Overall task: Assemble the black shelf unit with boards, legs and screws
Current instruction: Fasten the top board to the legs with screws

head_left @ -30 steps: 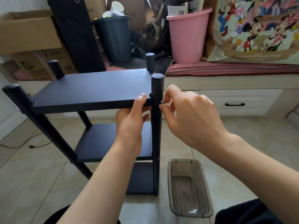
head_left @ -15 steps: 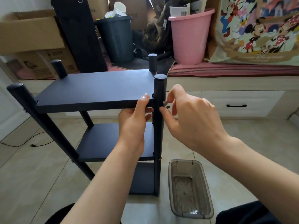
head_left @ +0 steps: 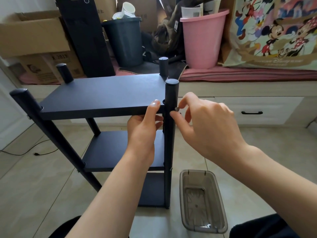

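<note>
Black shelf unit (head_left: pixel 103 97) stands upright on the tiled floor (head_left: pixel 34 177). Left hand (head_left: pixel 142 131) grips the top board's front edge beside the front right leg (head_left: pixel 169 143). Right hand (head_left: pixel 205 124) pinches a screw (head_left: pixel 177 109) against that leg's outer side. A smoky plastic tray (head_left: pixel 221 203) lies near the leg's foot.

Both forearms are showing bare from wrist to frame edge, with no sleeves, watch or rings in sight. The left hand (head_left: pixel 143 133) and right hand (head_left: pixel 207 127) are wearing no gloves. Dark black trouser fabric (head_left: pixel 260 227) is covering the knees at the bottom edge.
</note>
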`<state>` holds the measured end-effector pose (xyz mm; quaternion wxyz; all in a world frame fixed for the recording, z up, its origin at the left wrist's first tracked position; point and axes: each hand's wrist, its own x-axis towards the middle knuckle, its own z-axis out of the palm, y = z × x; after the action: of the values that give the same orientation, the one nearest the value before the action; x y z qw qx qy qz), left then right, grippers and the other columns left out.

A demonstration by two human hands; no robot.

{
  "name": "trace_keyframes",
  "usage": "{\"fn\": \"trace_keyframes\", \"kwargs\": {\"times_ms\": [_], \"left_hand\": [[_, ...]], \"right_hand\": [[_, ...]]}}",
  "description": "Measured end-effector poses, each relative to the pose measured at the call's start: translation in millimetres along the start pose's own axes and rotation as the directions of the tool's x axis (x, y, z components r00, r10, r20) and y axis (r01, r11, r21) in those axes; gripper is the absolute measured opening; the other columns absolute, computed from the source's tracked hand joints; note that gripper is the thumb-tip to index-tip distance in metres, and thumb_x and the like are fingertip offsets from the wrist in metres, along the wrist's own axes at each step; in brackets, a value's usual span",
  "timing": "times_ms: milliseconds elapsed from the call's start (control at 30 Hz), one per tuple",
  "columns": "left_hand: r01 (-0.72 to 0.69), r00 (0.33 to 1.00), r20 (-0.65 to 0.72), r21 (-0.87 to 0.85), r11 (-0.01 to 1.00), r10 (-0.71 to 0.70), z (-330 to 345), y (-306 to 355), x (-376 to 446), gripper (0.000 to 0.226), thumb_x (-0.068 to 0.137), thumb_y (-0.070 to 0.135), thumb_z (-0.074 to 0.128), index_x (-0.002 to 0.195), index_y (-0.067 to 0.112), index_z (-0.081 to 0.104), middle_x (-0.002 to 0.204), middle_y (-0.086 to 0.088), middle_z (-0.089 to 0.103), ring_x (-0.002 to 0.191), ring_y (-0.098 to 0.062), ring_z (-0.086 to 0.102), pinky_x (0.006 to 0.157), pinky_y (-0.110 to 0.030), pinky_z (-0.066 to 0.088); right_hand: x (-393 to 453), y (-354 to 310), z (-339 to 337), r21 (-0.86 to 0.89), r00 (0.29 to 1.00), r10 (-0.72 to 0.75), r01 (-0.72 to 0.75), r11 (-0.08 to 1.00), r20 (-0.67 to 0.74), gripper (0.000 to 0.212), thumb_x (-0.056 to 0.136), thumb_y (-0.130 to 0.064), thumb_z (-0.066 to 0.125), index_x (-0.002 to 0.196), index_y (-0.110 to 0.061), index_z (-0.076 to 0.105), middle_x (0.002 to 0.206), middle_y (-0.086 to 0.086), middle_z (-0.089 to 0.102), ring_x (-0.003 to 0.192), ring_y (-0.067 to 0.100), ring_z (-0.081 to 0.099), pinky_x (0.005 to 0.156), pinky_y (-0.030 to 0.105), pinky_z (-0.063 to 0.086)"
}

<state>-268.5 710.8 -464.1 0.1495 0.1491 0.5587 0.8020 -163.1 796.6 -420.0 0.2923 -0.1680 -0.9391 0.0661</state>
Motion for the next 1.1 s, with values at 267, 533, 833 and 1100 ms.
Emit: {"fn": "trace_keyframes", "kwargs": {"times_ms": [267, 533, 833, 1100], "left_hand": [[-0.007, 1.0, 0.007, -0.001, 1.0, 0.007, 0.0, 0.2, 0.0, 0.02, 0.098, 0.029, 0.062, 0.087, 0.015, 0.071, 0.084, 0.003, 0.072, 0.074, -0.011, 0.062, 0.079, -0.031, 0.05], [0.006, 1.0, 0.007, -0.019, 1.0, -0.006, -0.3, -0.5, 0.6, 0.021, 0.097, 0.03, 0.063, 0.088, 0.013, 0.07, 0.083, 0.002, 0.07, 0.074, -0.013, 0.06, 0.077, -0.029, 0.052], [0.025, 1.0, -0.005, -0.061, 0.998, -0.025, 2.9, -1.0, -1.0, 0.034, 0.096, 0.034, 0.064, 0.101, 0.001, 0.069, 0.097, -0.016, 0.071, 0.085, -0.023, 0.064, 0.08, -0.032, 0.054], [0.007, 1.0, 0.021, -0.04, 0.999, -0.006, 1.9, -0.2, -1.5, 0.023, 0.097, 0.034, 0.064, 0.088, 0.014, 0.069, 0.089, -0.003, 0.07, 0.073, -0.013, 0.059, 0.075, -0.026, 0.052]], "right_hand": [[1.7, 1.6, 0.6, -0.028, 1.0, -0.005, 0.005, 1.0, 0.007, 0.028, 0.1, -0.043, 0.045, 0.095, -0.019, 0.056, 0.079, -0.007, 0.065, 0.076, 0.026, 0.062, 0.074, 0.04, 0.047], [2.4, 3.1, 1.3, -0.012, 1.0, -0.015, 0.015, 1.0, 0.012, 0.03, 0.103, -0.041, 0.042, 0.093, -0.018, 0.058, 0.071, -0.006, 0.058, 0.071, 0.029, 0.059, 0.067, 0.036, 0.039], [4.5, 4.4, 1.1, 0.058, 0.998, 0.03, -0.033, 0.998, 0.058, 0.042, 0.099, -0.055, 0.038, 0.084, -0.02, 0.056, 0.066, -0.004, 0.06, 0.065, 0.028, 0.053, 0.071, 0.037, 0.042], [5.8, 5.2, 4.9, 0.038, 0.999, -0.005, 0.004, 0.999, 0.038, 0.036, 0.102, -0.043, 0.039, 0.076, -0.02, 0.049, 0.059, -0.005, 0.051, 0.059, 0.029, 0.047, 0.066, 0.036, 0.035]]}}
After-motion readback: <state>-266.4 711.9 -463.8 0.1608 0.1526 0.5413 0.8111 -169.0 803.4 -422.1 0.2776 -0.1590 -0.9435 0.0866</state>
